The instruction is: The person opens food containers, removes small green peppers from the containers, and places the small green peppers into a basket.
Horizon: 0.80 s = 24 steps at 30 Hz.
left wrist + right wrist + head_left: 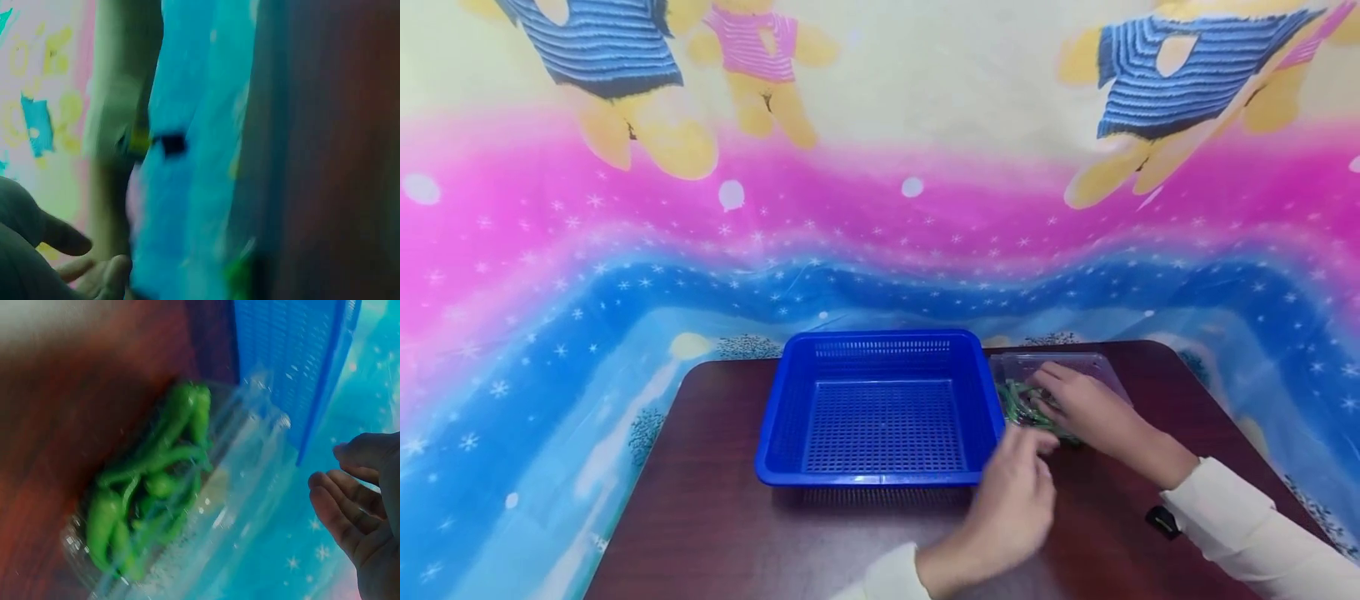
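Note:
Several green peppers (1018,405) (159,475) lie in a clear plastic container (1086,362) (234,506) at the right of the table. Over this container is my right hand (1090,412) (362,500); the right wrist view shows its fingers apart from the peppers, with nothing held. My left hand (1011,500) (31,240) is at the front right corner of a blue plastic basket (872,479), its fingers loosely bent and nothing visible in them. The basket holds nothing. Blur hides detail in the left wrist view.
The dark brown table (700,500) has rounded back corners. Right behind it hangs a printed cloth (865,208) with bears and snowflakes. A small black device (1163,522) sits at the right sleeve. Basket and container stand side by side.

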Each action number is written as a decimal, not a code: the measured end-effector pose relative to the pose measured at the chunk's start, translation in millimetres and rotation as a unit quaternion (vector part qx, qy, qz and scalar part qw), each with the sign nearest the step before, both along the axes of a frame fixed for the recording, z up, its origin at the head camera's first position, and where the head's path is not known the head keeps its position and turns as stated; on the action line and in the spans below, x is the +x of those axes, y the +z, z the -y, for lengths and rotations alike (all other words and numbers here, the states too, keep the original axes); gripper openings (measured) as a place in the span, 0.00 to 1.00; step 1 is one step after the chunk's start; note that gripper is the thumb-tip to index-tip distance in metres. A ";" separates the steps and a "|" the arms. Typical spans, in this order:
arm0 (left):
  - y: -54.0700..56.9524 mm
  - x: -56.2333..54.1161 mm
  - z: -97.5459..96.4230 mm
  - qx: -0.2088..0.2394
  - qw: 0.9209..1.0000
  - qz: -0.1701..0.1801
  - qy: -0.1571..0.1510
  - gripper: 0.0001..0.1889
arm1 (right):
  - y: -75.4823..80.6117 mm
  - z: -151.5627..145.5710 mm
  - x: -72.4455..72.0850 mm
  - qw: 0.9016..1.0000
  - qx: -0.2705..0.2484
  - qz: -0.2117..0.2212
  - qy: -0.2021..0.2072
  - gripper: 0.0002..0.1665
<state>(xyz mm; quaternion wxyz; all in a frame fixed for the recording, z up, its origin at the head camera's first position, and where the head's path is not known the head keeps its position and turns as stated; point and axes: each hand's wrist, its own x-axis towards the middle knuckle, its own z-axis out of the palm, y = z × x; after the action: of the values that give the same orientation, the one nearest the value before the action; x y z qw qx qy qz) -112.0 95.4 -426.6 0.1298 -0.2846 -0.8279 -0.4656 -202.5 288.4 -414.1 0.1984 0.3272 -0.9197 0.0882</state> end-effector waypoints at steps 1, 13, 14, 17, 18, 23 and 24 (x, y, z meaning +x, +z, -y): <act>-8.4 8.5 -7.6 0.005 1.000 0.023 -0.017 0.18 | -3.2 0.6 1.5 1.000 -0.002 -0.006 0.005 0.14; -85.4 17.3 -85.1 0.517 0.752 0.403 0.064 0.17 | -32.2 7.6 17.7 0.999 0.026 -0.017 0.021 0.17; -87.6 12.7 -89.5 0.539 0.744 0.389 0.075 0.16 | -35.4 7.9 18.8 0.999 0.023 -0.024 0.028 0.16; -90.3 -1.6 -100.7 0.595 0.719 0.348 0.092 0.15 | -43.3 8.1 20.4 0.998 0.020 -0.035 0.040 0.12; -90.5 -6.5 -104.1 0.613 0.707 0.339 0.096 0.14 | -45.2 8.1 20.2 0.998 0.022 -0.039 0.041 0.12; -88.4 -27.4 -117.4 0.670 0.658 0.322 0.121 0.07 | -51.1 9.0 18.8 0.995 0.038 -0.077 0.041 0.15; -88.4 -30.8 -118.8 0.676 0.652 0.319 0.125 0.07 | -51.8 9.5 18.4 0.995 0.041 -0.083 0.042 0.16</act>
<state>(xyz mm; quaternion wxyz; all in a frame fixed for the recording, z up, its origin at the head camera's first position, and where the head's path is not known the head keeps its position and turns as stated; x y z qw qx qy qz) -142.8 214.3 -515.0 0.0710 0.1543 -0.3024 -0.9379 -184.0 278.9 -465.8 0.2565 0.3794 -0.8884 0.0317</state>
